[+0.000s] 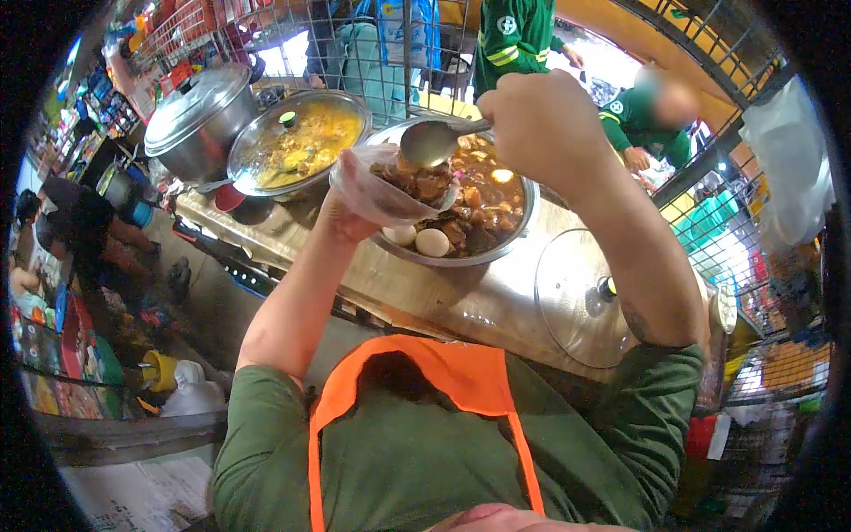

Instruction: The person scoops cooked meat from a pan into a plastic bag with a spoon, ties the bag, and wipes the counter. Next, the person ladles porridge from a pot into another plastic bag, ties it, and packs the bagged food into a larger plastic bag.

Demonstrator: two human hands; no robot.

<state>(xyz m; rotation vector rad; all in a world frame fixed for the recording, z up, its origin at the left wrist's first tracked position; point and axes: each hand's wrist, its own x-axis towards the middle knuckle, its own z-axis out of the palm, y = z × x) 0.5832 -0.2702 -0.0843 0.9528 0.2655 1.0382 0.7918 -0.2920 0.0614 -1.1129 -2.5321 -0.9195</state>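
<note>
My left hand [353,208] is closed round a clear plastic bag [390,207] with chunks of brown stewed meat [424,183] inside. In my right hand [542,120] is the handle of a metal serving spoon [429,143], its bowl held just over the bag's mouth. Beneath both hands stands a wide metal pot of brown stew [496,217] with meat and potato-like chunks. Pale whole eggs [432,242] lie at the pot's near edge. The bag and my left hand hide part of the pot's left side.
Left of the stew is a glass-lidded pan of yellow food [301,142], then a tall lidded pot [199,120]. A glass lid [581,297] lies on the counter [443,301] at right. Behind a wire grille [390,53], people in green uniforms [514,44] stand.
</note>
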